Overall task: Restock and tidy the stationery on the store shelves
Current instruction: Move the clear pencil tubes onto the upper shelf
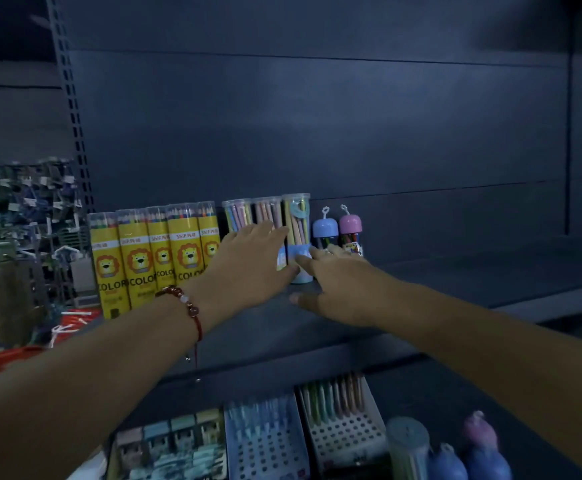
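Head view: While both hands reach onto the shelf, the clear pastel pencil tube stands upright at frame centre, between them.
Left hand: fingers straight, flat against the tubes left of it; holds nothing.
Right hand: fingers extended, fingertips touching the tube's base; nearer.
Surroundings: yellow lion colour-pencil tubes left, capsule cases right; dim store.

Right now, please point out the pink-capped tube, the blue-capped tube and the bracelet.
pink-capped tube [350,221]: head view, on its pink cap.
blue-capped tube [325,227]: head view, on its blue cap.
bracelet [185,301]: head view, on its beads.
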`<state>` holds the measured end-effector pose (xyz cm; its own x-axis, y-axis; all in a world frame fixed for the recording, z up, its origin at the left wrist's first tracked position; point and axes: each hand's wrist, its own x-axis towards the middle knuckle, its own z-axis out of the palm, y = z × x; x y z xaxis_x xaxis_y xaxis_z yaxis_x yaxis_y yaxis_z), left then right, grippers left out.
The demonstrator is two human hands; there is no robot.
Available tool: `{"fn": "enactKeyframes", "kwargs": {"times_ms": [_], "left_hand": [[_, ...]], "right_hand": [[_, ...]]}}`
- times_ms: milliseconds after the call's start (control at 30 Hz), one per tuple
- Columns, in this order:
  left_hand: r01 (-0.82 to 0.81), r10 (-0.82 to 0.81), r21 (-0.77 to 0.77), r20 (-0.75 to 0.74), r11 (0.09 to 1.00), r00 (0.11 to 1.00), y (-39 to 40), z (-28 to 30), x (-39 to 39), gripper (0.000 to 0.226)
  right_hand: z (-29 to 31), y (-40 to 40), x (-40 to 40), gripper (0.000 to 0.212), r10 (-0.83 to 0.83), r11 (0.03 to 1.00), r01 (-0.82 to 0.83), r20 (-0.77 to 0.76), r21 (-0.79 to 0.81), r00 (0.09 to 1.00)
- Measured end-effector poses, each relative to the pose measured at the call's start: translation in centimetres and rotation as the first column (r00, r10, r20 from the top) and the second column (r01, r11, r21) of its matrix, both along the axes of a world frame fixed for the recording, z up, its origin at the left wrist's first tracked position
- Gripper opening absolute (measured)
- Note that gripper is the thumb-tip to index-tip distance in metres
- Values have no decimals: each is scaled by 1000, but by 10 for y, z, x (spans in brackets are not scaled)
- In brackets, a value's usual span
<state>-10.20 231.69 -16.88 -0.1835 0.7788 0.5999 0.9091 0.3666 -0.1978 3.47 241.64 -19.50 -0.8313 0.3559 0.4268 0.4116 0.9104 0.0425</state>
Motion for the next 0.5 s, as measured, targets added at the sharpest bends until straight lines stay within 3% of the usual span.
{"fn": "enactKeyframes", "kwargs": {"times_ms": [133, 267, 400, 500], "left_hand": [[51, -44, -54, 123, 997, 991, -52, -20, 41, 69], [103, -102, -46, 42, 994, 994, -92, -63, 78, 68], [168, -170, -46, -30, 985, 985, -113, -124, 104, 61], [200, -195, -67, 74, 977, 978, -115, -176, 113, 57]], "right_hand": [[-20, -36, 49, 71, 54, 998, -57, -56, -38, 997], [-56, -57, 93, 70, 84, 996, -86, -143, -6, 986], [-105, -63, 127, 51, 154, 986, -132, -267, 99, 951], [-145, -49, 135, 45, 46, 999, -46, -196, 5, 980]]}}
